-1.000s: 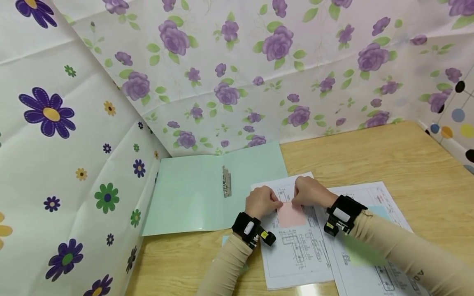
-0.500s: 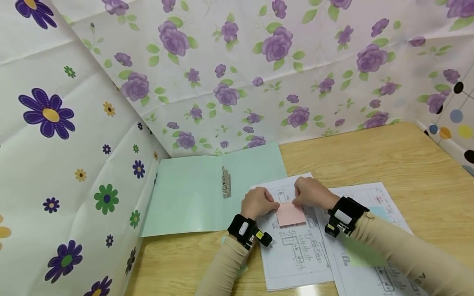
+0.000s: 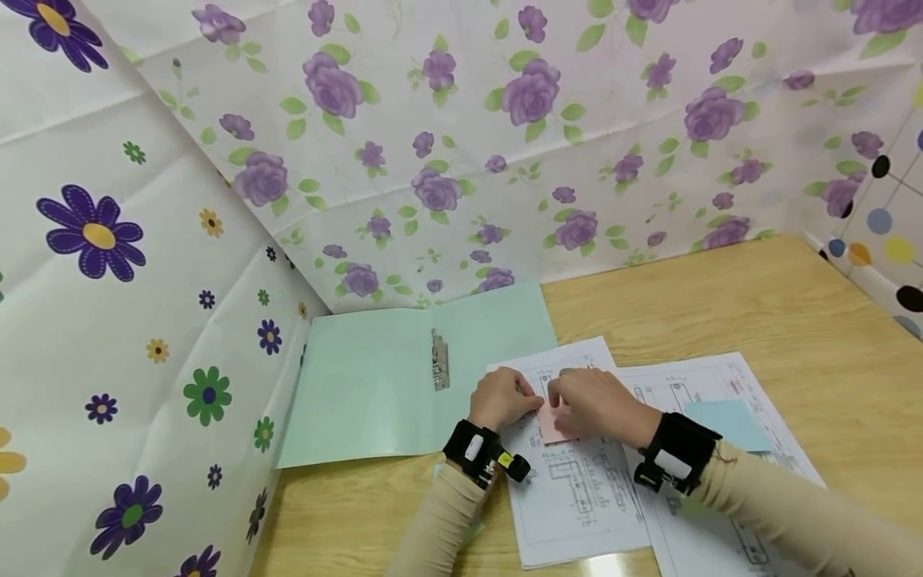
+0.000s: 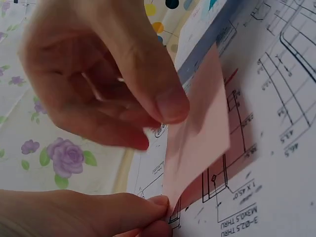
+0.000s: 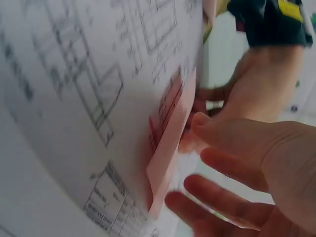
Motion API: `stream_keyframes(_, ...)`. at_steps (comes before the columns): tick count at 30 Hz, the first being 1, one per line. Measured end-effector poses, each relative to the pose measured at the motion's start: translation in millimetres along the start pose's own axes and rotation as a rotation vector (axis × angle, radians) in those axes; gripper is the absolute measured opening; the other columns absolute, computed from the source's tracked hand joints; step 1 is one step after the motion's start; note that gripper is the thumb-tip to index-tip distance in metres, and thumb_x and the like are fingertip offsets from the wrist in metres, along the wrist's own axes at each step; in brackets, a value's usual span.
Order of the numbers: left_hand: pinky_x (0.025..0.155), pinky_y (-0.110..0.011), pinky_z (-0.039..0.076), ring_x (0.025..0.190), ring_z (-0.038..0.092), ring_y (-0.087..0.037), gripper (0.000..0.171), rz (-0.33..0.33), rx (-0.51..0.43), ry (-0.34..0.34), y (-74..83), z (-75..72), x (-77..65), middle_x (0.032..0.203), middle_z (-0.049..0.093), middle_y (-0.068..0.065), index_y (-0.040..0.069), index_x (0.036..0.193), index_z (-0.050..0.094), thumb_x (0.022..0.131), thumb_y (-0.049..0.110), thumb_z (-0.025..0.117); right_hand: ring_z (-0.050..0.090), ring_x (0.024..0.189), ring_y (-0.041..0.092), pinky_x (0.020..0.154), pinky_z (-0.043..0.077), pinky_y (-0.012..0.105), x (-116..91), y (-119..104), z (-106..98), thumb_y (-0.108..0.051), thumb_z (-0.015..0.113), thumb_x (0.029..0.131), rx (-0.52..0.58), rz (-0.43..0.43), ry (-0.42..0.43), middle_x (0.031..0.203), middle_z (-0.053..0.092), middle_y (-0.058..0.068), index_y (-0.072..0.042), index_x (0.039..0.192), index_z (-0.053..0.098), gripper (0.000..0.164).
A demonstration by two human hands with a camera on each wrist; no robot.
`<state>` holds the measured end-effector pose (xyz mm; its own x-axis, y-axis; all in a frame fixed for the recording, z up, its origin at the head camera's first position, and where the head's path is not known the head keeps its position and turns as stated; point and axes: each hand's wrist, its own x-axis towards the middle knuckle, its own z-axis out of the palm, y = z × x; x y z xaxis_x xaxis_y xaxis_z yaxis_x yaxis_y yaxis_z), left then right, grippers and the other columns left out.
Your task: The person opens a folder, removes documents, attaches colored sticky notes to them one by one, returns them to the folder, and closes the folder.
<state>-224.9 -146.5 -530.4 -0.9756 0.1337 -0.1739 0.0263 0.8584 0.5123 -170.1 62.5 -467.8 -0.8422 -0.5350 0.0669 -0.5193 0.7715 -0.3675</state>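
A pink sticky note (image 3: 551, 433) lies on the left printed drawing sheet (image 3: 577, 529), partly covered by the right hand in the head view. My left hand (image 3: 500, 398) pinches its upper left corner between thumb and forefinger. In the left wrist view the sticky note (image 4: 200, 131) bows, its free lower edge lifted off the paper. My right hand (image 3: 602, 407) is over the note with loosely bent fingers and holds nothing. Its thumb and fingers are spread apart beside the note in the right wrist view, where the note's raised edge shows.
A pale green folder (image 3: 360, 385) lies unfolded behind, its metal clip (image 3: 441, 361) at the spine. On the right, a second drawing sheet (image 3: 721, 373) bears a blue sticky note (image 3: 728, 423) and a green one mostly under the right forearm. Patterned cloth walls border the wooden table (image 3: 685, 296).
My right hand has let go of the pink note's upper right corner and moved left and down over it. The left hand shifted slightly left, still pinching its corner. The note's lower edge has lifted.
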Motion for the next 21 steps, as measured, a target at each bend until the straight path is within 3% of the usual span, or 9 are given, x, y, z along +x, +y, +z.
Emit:
stream_keyframes(3, 0.055, -0.027, 0.048, 0.063, 0.062, -0.008, 0.032, 0.006, 0.006, -0.004, -1.2, 0.4, 1.2, 0.069, 0.07, 0.015, 0.031, 0.07, 0.073, 0.089, 0.043, 0.096, 0.061, 0.081, 0.016, 0.068, 0.054, 0.031, -3.5, -8.3, 5.4, -0.014, 0.096, 0.088, -0.076, -0.091, 0.011, 0.102, 0.074, 0.004, -0.013, 0.106, 0.088, 0.02)
stream_keyframes(7, 0.055, -0.027, 0.048, 0.063, 0.063, -0.007, 0.031, 0.012, -0.006, -0.025, -0.3, 1.5, 2.4, 0.069, 0.07, 0.015, 0.032, 0.071, 0.074, 0.091, 0.045, 0.095, 0.059, 0.085, 0.016, 0.071, 0.053, 0.031, -10.1, -8.4, 11.2, -0.013, 0.098, 0.084, -0.088, -0.15, 0.012, 0.1, 0.072, 0.001, -0.014, 0.104, 0.09, 0.022)
stream_keyframes(15, 0.057, -0.027, 0.048, 0.064, 0.062, -0.006, 0.031, 0.034, 0.03, 0.009, 2.9, 1.6, 1.5, 0.069, 0.069, 0.015, 0.032, 0.071, 0.074, 0.091, 0.045, 0.094, 0.065, 0.091, 0.019, 0.067, 0.057, 0.034, -14.6, -5.1, 17.0, -0.023, 0.101, 0.083, -0.14, -0.074, 0.009, 0.105, 0.074, 0.001, -0.02, 0.11, 0.089, 0.03)
stream_keyframes(21, 0.055, -0.026, 0.044, 0.061, 0.058, -0.004, 0.031, 0.077, 0.055, 0.058, -0.2, 4.3, -7.3, 0.066, 0.065, 0.016, 0.032, 0.073, 0.072, 0.093, 0.043, 0.093, 0.052, 0.074, 0.011, 0.056, 0.038, 0.029, -22.6, -1.1, 15.9, -0.033, 0.101, 0.083, -0.211, -0.061, 0.061, 0.089, 0.065, -0.003, -0.02, 0.101, 0.084, 0.028)
